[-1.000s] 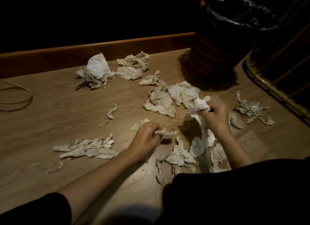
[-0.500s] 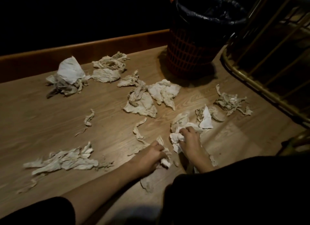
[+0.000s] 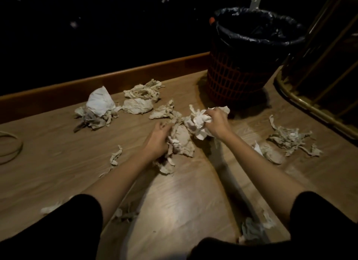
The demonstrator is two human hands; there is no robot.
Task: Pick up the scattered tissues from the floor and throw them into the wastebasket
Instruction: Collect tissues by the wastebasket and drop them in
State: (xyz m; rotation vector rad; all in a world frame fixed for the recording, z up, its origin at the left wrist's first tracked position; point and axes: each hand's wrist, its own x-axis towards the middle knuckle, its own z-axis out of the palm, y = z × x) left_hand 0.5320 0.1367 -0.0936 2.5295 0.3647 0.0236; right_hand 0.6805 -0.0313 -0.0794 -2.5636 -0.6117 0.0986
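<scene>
Crouched on the floor [image 3: 174, 211], my right hand [image 3: 216, 124] is clenched around a white wad [image 3: 199, 122] while my left hand [image 3: 157, 139] closes on the tissues [image 3: 180, 141] beside it. Best, I judge, to bunch both handfuls tight before lifting toward the basket [image 3: 240, 75] just beyond. More scraps [image 3: 290, 137] lie well apart.

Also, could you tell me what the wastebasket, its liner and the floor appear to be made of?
The wastebasket looks like moulded plastic in matte reddish-orange, going by its open lattice wall. Its liner seems to be thin black plastic film: it is glossy, wrinkled and folded over the rim. The floor appears to be wood or wood-look laminate, with a grain pattern and a soft sheen; which one I cannot tell.
</scene>
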